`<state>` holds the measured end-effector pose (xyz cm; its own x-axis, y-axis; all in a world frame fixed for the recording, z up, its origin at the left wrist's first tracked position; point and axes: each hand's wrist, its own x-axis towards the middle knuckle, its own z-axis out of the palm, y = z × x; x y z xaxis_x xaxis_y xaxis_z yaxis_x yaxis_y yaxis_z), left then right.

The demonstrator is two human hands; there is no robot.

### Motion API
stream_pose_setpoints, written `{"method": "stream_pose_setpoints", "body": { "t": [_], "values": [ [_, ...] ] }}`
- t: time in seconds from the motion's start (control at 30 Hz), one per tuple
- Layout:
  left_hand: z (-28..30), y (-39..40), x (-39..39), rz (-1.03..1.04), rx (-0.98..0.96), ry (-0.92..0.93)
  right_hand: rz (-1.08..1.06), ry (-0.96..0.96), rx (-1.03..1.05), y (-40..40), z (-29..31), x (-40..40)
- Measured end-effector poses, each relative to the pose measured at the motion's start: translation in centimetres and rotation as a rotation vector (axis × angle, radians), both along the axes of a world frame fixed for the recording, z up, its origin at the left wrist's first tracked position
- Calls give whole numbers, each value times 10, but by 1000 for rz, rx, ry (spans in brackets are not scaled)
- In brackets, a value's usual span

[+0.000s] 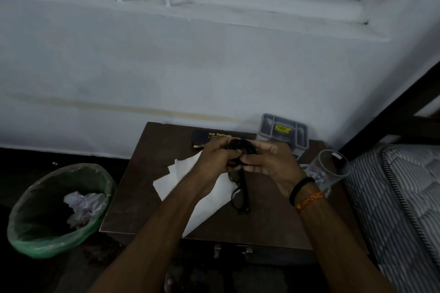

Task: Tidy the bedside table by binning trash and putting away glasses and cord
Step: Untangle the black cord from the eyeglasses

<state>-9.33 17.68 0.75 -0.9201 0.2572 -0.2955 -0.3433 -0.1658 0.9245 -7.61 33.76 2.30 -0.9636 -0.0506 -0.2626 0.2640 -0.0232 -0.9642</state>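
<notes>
- The bin (59, 209) on the floor, left of the table (147, 173), already has crumpled paper (83, 204) in it, so I judge the trash part has started.
- White paper (176, 178) is on the left half of the table, partly under your left arm. Whether it is trash I cannot tell.
- The glass mug (328, 171) lies tilted at the right edge, and a grey organizer tray (283, 131) is at the back right corner.
- The glasses (240, 195) lie near the middle of the table, not yet in the case (202, 138) at the back edge. This step is left.
- Your left hand (214, 162) and right hand (269, 162) are together above the table, fingers curled around the coiled black cord (242, 147).
- The cord looks nearly wound; I think it must next be put away.
</notes>
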Motion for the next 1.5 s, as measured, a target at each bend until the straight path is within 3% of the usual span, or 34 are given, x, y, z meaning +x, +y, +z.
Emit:
{"method": "stream_pose_setpoints", "body": {
  "t": [0.2,0.3,0.47,0.7,1.03,1.33,1.5],
  "values": [
    [-2,29,3,93,127,-162,-66,-51,-116,20,-11,11],
    [-1,39,7,99,97,-178,-106,-100,-197,26,-16,11],
    [-4,44,8,87,-67,-113,-115,-188,-293,33,-19,13],
    [-14,53,9,108,-286,122,-28,-170,-304,42,-18,20],
    [-17,50,6,206,-223,138,-109,-258,-538,40,-17,18],
    [-20,47,3,209,-200,152,-78,-215,-456,32,-14,14],
    [-23,46,2,211,-230,169,-222,-151,-338,34,-13,14]
  ]
}}
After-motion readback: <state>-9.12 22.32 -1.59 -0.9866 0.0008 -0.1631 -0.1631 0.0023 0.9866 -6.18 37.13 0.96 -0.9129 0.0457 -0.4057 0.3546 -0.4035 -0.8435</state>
